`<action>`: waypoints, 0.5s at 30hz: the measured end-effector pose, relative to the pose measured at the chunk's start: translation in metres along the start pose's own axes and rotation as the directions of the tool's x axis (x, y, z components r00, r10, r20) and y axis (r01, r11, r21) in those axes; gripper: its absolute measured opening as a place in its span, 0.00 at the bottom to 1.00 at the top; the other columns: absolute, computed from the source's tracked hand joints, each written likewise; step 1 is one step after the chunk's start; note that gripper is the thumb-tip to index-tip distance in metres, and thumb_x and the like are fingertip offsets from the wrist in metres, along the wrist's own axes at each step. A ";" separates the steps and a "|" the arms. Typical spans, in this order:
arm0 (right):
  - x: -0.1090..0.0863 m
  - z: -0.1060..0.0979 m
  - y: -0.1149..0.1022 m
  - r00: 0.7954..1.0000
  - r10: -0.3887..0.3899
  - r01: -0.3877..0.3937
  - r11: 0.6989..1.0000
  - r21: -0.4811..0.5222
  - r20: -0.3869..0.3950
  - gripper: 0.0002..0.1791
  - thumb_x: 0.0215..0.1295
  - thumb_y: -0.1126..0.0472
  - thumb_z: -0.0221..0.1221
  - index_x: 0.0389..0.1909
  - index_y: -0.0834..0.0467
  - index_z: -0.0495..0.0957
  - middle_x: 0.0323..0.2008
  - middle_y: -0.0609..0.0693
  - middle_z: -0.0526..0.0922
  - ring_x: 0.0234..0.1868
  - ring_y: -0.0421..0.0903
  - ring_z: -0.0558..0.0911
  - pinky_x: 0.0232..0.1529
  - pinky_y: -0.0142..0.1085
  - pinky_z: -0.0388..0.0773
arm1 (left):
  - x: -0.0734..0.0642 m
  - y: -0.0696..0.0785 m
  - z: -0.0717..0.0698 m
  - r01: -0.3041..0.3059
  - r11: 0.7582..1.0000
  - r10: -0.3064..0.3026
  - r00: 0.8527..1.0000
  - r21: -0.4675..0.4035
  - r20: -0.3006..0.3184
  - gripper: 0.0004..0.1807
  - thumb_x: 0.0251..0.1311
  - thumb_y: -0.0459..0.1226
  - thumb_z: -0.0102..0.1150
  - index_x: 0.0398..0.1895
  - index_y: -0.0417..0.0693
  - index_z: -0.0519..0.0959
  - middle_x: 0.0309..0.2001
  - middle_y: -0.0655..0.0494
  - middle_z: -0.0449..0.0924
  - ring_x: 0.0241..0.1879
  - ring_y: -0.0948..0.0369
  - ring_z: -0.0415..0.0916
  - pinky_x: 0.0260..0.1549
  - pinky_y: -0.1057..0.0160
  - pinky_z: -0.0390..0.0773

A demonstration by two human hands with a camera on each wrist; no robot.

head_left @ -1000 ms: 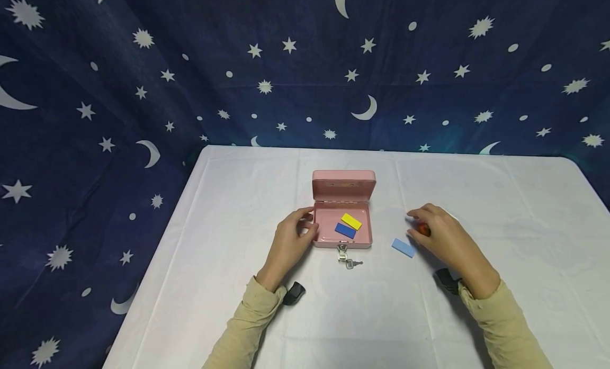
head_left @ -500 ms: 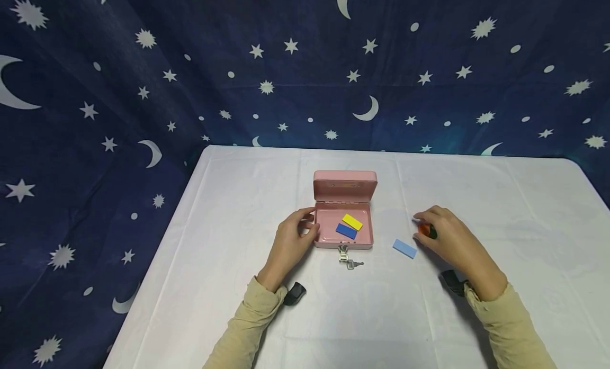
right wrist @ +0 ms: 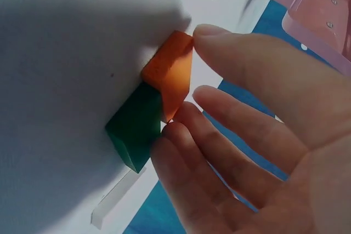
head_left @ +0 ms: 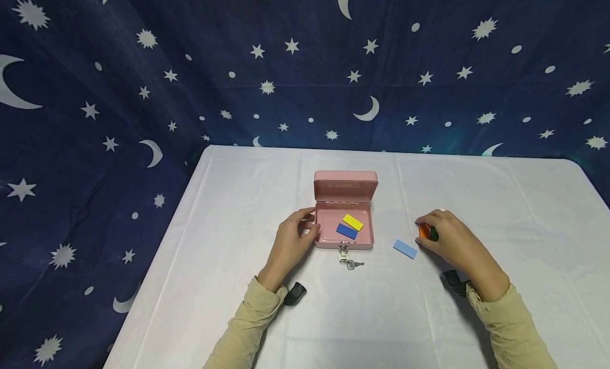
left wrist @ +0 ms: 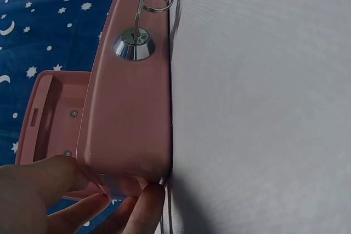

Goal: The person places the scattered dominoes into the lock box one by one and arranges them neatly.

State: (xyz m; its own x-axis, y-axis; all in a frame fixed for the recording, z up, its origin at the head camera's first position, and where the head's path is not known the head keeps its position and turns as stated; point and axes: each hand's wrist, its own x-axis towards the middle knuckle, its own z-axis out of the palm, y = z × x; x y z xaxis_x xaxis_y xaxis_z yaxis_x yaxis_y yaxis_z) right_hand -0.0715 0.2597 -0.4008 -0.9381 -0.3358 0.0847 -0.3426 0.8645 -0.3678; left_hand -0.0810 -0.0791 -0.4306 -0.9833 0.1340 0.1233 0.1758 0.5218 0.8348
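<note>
The pink metal cash box (head_left: 343,245) stands with its lid up, a yellow block (head_left: 353,222) and a dark blue block (head_left: 347,231) lying inside. My left hand (head_left: 290,236) grips its left side, thumb and fingertips at the wall in the left wrist view. Right of the box, my right hand (head_left: 445,232) has thumb and fingers around an orange block (right wrist: 173,69) low over the cloth. A green block (right wrist: 137,124) lies against the orange one, fingertips at its edge. Just left of that hand lies a light blue block (head_left: 405,249).
A small key (head_left: 355,264) hangs on a ring from the lock (left wrist: 135,45) at the box's front. In the right wrist view a pale flat strip (right wrist: 118,198) lies beyond the green block. A star-patterned cloth (head_left: 305,67) rises behind the white table (head_left: 248,194).
My right hand has shifted slightly right and toward me, away from the light blue block, and more of the orange and green blocks shows. The left hand stays at the box.
</note>
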 end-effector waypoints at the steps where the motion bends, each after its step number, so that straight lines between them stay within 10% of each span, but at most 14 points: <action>1: 0.000 0.000 0.000 1.000 0.001 -0.001 1.000 -0.002 0.003 0.19 0.50 0.66 0.73 0.43 0.71 0.82 0.41 0.65 0.82 0.45 0.64 0.79 0.48 0.57 0.77 | 0.000 0.000 0.000 0.002 1.000 -0.002 1.000 0.003 0.001 0.22 0.62 0.33 0.64 0.60 0.42 0.77 0.48 0.51 0.83 0.41 0.61 0.82 0.37 0.65 0.81; 15: 0.002 0.000 0.001 0.998 0.019 -0.019 1.000 -0.005 0.068 0.21 0.49 0.64 0.74 0.41 0.71 0.82 0.42 0.66 0.82 0.45 0.64 0.78 0.46 0.57 0.77 | -0.001 0.000 0.000 -0.017 1.000 0.017 1.000 0.003 -0.007 0.22 0.62 0.33 0.64 0.60 0.42 0.77 0.48 0.49 0.83 0.42 0.60 0.83 0.37 0.66 0.80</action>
State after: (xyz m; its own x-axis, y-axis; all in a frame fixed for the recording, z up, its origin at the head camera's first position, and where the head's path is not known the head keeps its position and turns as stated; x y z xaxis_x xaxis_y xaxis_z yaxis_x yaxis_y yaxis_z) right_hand -0.0734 0.2600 -0.4012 -0.9388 -0.3441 0.0145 -0.3254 0.8723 -0.3650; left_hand -0.0799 -0.0798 -0.4309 -0.9805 0.1366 0.1414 0.1925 0.5222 0.8308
